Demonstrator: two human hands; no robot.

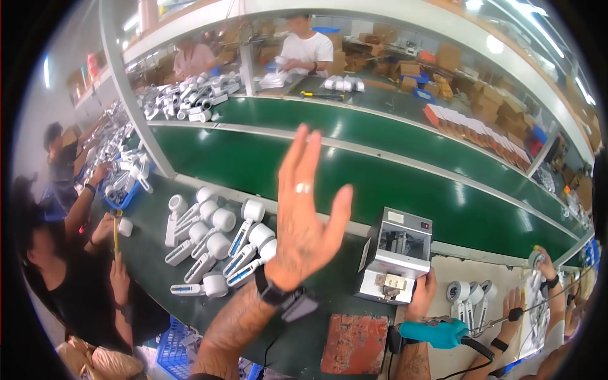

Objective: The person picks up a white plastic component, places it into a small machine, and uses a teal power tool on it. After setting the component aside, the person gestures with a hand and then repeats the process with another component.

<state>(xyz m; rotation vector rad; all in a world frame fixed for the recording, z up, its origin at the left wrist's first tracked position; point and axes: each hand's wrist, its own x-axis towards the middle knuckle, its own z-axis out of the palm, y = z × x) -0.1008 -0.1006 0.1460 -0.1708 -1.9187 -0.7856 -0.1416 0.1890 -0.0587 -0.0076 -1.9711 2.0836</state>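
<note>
My left hand [304, 218] is raised over the bench, back of the hand up, fingers stretched and thumb spread, holding nothing. It wears a ring and a dark wristband. My right hand [420, 295] grips the right side of a small grey box-shaped machine [394, 253] with an open front, its fingers partly hidden. A teal-handled tool [433, 332] on a black cord hangs over my right forearm. Left of my left hand lie several white handheld fans [218, 244] with round heads and slim handles, in rows on the dark green bench.
Beyond the bench runs a green conveyor [373, 180] with metal rails. A worn reddish plate [354, 344] lies near the front edge. White fans [472, 294] rest on a pale board at right. Co-workers sit left, right and across; blue baskets [174, 348] stand at left.
</note>
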